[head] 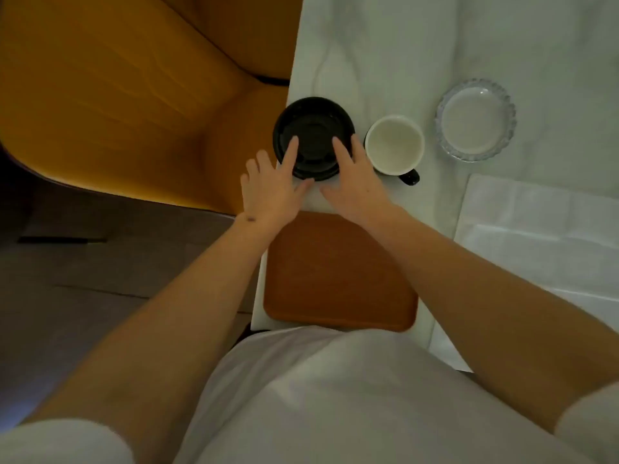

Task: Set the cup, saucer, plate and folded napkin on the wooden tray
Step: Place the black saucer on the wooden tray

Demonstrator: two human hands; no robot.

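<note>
Black saucer (313, 128) sits right at the left edge of the worktop (385, 45), with both hands on it: the left hand (271, 185) has fingers spread and laid over its near-left rim, the right hand (351, 177) is spread flat over the near-right rim. Neither has really closed around it, more resting on top. Just right of the saucer, nearly touching the right hand, is a cup (394, 144), white inside with a dark handle pointing toward the person. Further right there's a clear glass plate (475, 120) with a scalloped edge, well apart from the cup. A white folded napkin (536, 236) lies on the near right. The wooden tray (338, 276) is bare, close to the person's body, between the forearms. Worktop looks like pale marble. Left of it is an orange-yellow seat (117, 95), with dim brownish floor (83, 279) below.
</note>
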